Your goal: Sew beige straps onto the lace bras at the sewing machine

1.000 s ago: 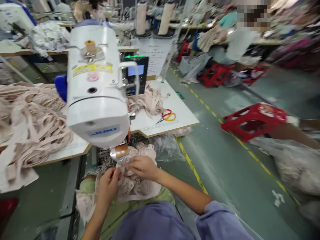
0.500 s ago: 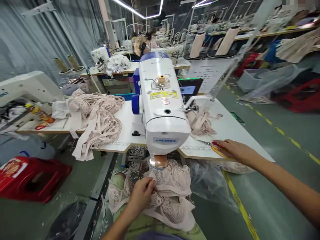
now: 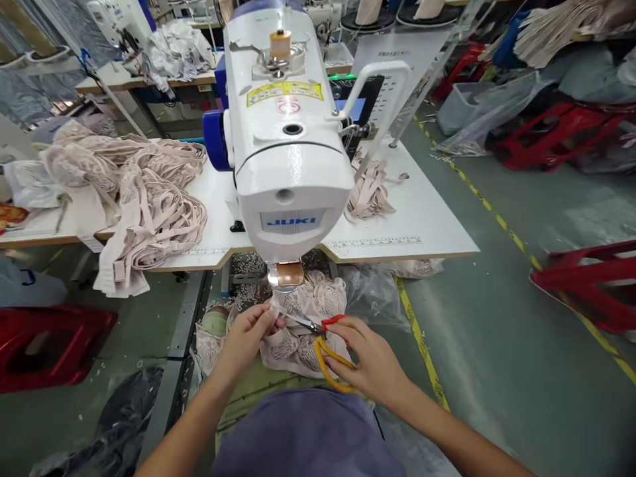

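My right hand (image 3: 370, 361) grips a pair of scissors (image 3: 325, 351) with red and orange handles. Their blades point left, reaching to the beige fabric beside my left fingertips. My left hand (image 3: 253, 331) pinches an edge of the beige lace bra (image 3: 283, 344) just below the sewing head. More beige lace cups (image 3: 325, 295) hang under the machine and over my lap. The white sewing machine (image 3: 293, 179) stands straight ahead, its needle area (image 3: 288, 273) right above my left hand. Whether the blades are cutting cannot be made out.
Beige straps and bands (image 3: 149, 212) lie heaped on the left of the white table (image 3: 417, 225). A smaller beige bundle (image 3: 370, 192) is right of the machine. Red stools (image 3: 50, 348) stand at both sides, and a clear plastic bag (image 3: 372, 295) hangs below the table edge.
My right hand has brought the scissors from the right table edge over to the fabric at my left hand. The view has tilted down and moved closer to the machine.
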`<state>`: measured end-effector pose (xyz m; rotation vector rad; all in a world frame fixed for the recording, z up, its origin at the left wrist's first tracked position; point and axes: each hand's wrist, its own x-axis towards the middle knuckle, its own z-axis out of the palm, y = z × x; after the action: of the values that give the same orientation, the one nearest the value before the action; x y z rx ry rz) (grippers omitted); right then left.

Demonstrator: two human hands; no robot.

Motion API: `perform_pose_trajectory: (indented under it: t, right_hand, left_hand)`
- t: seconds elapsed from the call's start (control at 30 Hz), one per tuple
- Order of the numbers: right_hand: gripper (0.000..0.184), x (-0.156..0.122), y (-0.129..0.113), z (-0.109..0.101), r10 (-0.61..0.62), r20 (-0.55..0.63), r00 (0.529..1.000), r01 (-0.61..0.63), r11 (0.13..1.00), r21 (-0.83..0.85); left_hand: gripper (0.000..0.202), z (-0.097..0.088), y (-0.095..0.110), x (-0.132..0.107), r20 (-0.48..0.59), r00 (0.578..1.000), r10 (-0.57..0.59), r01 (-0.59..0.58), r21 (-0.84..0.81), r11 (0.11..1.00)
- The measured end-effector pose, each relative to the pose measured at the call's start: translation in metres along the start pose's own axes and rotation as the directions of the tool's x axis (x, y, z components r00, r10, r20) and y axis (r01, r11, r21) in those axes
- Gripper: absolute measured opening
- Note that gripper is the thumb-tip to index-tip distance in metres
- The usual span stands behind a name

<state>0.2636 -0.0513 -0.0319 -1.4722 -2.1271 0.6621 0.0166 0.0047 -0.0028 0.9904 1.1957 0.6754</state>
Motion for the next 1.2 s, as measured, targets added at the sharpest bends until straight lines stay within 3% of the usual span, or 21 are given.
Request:
perform_pose_trajectory:
  t: [0.23,0.33,0.53,0.7,0.9,1.2]
  right_hand:
    - [0.039,0.027,-0.004,0.013,-0.098,0.023,0.995,0.096,0.992,0.081]
    - [0.036,0.022,0.000,0.012,-0.052,0.085,0.995,0.037,0.985,0.169]
    - [0.044,0.005,0.003,0.014,0.038,0.008,0.999,-0.038,0.949,0.314]
    - [0.049,0.013,-0.004,0.021,0.031,0.059,0.998,-0.048,0.948,0.314]
    - [0.042,0.029,-0.004,0.023,0.029,0.116,0.993,-0.067,0.938,0.339]
    - [0.037,0.015,-0.002,0.021,0.082,0.086,0.993,-0.108,0.921,0.374]
  left_hand:
    - [0.021,0.005,0.003,-0.004,-0.006,0.999,0.031,-0.030,0.148,0.989]
    - [0.020,0.003,0.003,-0.004,-0.006,1.000,0.022,-0.021,0.147,0.989]
    - [0.034,-0.006,0.005,-0.003,0.024,0.997,0.069,-0.072,0.153,0.986]
    - [0.034,-0.008,0.006,-0.001,0.039,0.998,0.043,-0.051,0.224,0.973]
    - [0.031,-0.011,0.006,0.001,0.041,0.998,0.039,-0.050,0.292,0.955]
    - [0.033,-0.006,0.005,-0.001,-0.015,0.996,0.082,-0.073,0.318,0.945]
